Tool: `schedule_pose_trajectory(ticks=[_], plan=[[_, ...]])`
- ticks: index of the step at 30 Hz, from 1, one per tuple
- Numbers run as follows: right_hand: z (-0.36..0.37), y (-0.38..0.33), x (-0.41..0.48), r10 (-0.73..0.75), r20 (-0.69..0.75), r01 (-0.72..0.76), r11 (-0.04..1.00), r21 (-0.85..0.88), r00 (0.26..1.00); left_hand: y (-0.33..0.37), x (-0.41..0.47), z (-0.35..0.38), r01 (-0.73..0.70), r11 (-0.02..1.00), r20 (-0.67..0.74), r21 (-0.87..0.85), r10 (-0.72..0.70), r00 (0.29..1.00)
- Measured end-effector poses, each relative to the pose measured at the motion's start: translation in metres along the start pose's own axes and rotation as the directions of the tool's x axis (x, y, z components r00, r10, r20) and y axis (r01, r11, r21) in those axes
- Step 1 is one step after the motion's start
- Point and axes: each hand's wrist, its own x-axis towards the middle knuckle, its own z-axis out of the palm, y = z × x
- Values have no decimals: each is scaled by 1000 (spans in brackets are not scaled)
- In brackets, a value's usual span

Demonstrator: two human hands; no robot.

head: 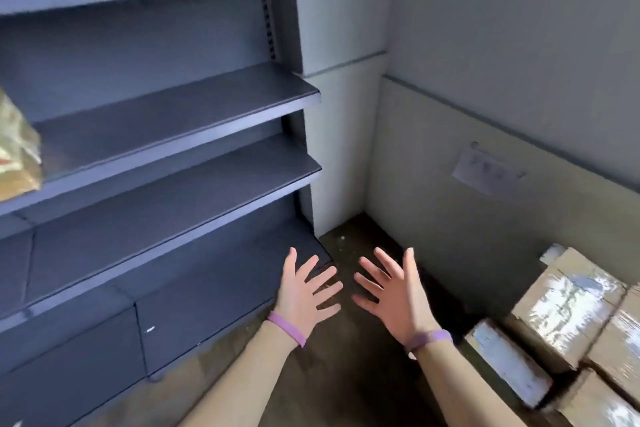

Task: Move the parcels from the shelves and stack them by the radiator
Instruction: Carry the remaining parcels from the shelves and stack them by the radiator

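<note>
Parcels (568,308) right of spread hands (304,291) (393,295)

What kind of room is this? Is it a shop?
Most likely a storeroom, or the back room of a shop. The dark metal shelves stand nearly bare, and taped cardboard parcels are piled on a plain, scuffed floor, not set out for customers.

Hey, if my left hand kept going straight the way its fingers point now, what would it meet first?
Most likely the right end of the bottom shelf, which lies just past the left hand. Depth is unclear, so it might instead clear that corner and reach the floor.
</note>
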Motion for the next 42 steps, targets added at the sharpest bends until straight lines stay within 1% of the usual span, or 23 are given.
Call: schedule_pose_trajectory(ticks=[5, 10, 18, 23, 27, 30, 33, 37, 42], plan=[[95, 46, 9, 77, 141, -59, 990, -129, 987, 48, -52, -97, -159, 980, -107, -121, 146, 983], [186, 97, 10, 152, 232, -102, 971, -216, 961, 81, -109, -183, -294, 939, -227, -180, 251, 941], [312, 178, -3, 246, 381, -144, 950, -276, 891, 129, -200, -289, -472, 863, -375, -177, 384, 844], [373, 209, -14, 287, 473, -142, 937, -320, 833, 152, -249, -332, -561, 808, -437, -180, 445, 781], [407, 217, -14, 296, 522, -135, 936, -324, 800, 165, -271, -354, -606, 773, -474, -189, 468, 746], [431, 211, -2, 283, 542, -116, 940, -322, 791, 184, -275, -366, -627, 759, -487, -175, 487, 725], [450, 199, 19, 258, 562, -83, 944, -318, 786, 207, -271, -370, -652, 746, -506, -137, 513, 694], [470, 172, 57, 232, 589, -81, 959, -271, 774, 239, -254, -367, -662, 747, -531, -68, 534, 658], [491, 142, 107, 201, 594, -71, 969, -235, 779, 285, -234, -369, -676, 736, -560, -16, 554, 616]])
